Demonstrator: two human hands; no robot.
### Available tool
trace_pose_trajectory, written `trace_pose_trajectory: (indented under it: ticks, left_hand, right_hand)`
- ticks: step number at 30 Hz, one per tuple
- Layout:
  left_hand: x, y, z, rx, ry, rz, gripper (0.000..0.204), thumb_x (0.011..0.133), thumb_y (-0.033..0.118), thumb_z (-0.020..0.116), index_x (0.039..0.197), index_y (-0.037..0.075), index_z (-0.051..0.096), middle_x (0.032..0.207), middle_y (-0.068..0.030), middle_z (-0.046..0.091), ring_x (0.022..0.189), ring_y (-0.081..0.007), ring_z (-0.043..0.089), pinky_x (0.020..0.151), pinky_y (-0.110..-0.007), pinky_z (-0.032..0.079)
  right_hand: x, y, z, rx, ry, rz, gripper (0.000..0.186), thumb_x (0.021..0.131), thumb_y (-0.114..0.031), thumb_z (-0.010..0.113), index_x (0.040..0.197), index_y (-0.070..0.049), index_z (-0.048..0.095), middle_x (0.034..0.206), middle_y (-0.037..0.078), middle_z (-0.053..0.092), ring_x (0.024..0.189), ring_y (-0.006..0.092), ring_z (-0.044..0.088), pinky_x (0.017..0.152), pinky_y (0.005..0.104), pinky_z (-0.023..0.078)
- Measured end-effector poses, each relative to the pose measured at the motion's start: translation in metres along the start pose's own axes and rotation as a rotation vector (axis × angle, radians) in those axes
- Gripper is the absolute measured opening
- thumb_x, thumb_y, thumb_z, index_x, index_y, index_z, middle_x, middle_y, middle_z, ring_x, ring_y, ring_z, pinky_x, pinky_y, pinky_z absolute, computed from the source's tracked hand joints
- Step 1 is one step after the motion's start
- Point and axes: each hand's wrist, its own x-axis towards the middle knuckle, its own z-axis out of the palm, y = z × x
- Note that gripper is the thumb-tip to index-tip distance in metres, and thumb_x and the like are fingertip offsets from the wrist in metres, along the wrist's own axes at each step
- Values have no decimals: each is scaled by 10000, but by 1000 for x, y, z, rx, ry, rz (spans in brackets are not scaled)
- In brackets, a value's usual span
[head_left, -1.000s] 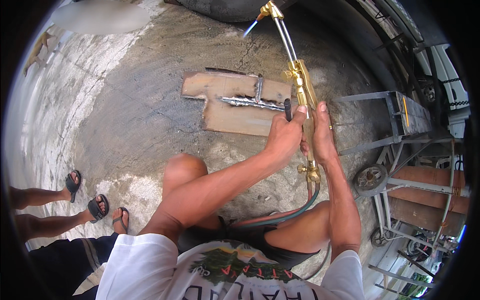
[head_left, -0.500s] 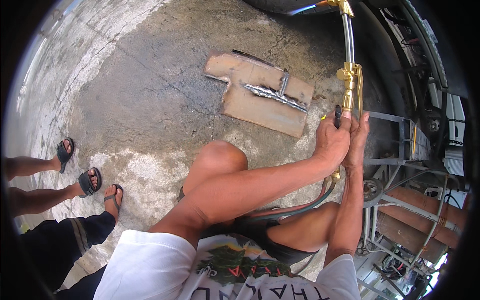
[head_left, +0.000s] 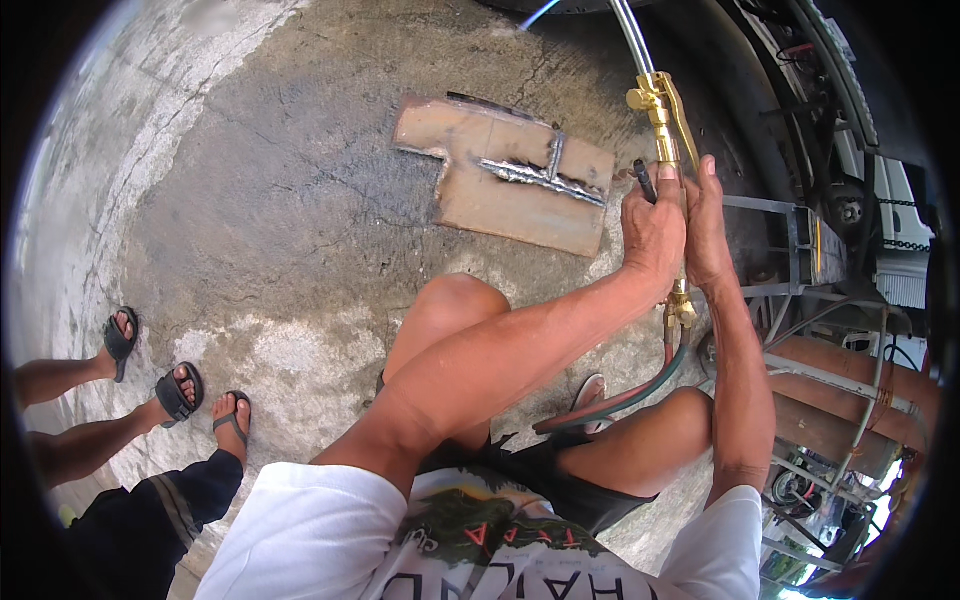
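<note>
Both my hands are closed around a brass cutting torch (head_left: 660,112) held out ahead of me, over the concrete to the right of a steel plate. My left hand (head_left: 655,232) grips the handle from the left, thumb along it, and also has a slim black stick-like object (head_left: 645,182) between its fingers. My right hand (head_left: 707,238) wraps the same handle from the right, beside the lever. The torch head is cut off by the top edge; a blue flame (head_left: 540,14) shows to its left. Red and green hoses (head_left: 640,398) run from its rear fittings.
The flat steel plate (head_left: 500,215), with rough weld beads on it, lies on the floor ahead. Bystanders' sandalled feet (head_left: 178,393) stand at the left. At the right are a metal frame (head_left: 765,205), rusty cylinders (head_left: 835,410) and vehicle parts. A dark tyre-like shape crosses the top edge.
The torch and both hands have shifted left and a little farther away, so the torch head has left the view. The flame shows nearer the top edge. Both hands keep their hold.
</note>
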Motion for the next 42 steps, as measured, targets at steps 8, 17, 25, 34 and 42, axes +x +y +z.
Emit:
trace_pose_trajectory:
  ticks: [8, 17, 25, 34, 42]
  left_hand:
    - [-3, -25, 5, 90, 86, 27, 354, 1051, 370, 497, 1046, 26, 582, 737, -74, 521, 543, -194, 490, 483, -358, 403]
    - [0, -61, 34, 379, 276, 116, 391, 1040, 400, 513, 945, 21, 532, 628, -80, 486, 382, -212, 448, 321, -385, 362]
    - [17, -63, 24, 603, 213, 230, 512, 1041, 487, 452, 856, 42, 625, 619, -33, 541, 390, -138, 425, 325, -339, 319]
    - [89, -59, -54, 537, 364, 622, 477, 1001, 507, 539, 991, 57, 697, 862, -71, 694, 769, -197, 647, 638, -378, 518]
    - [108, -71, -70, 617, 491, 651, 575, 982, 582, 499, 936, 36, 672, 738, -75, 615, 549, -188, 544, 470, -396, 399]
  right_hand:
    - [7, 38, -24, 47, -139, -77, 712, 1002, -726, 289, 1072, -71, 559, 730, 13, 522, 523, 86, 448, 421, 267, 358]
    - [1, 54, -62, 77, -280, -65, 809, 953, -801, 256, 972, -60, 579, 614, 7, 478, 432, 112, 423, 367, 289, 344]
    - [15, 66, -52, 279, -305, -174, 837, 923, -832, 306, 853, -52, 601, 593, 29, 499, 467, 146, 502, 393, 336, 387]
    - [31, 72, -18, 285, -354, -322, 954, 913, -833, 345, 928, 61, 675, 816, 184, 667, 787, 298, 678, 668, 434, 518]
    - [40, 85, -6, 191, -359, -284, 991, 904, -817, 391, 1063, 111, 699, 960, 266, 718, 949, 376, 704, 811, 456, 531]
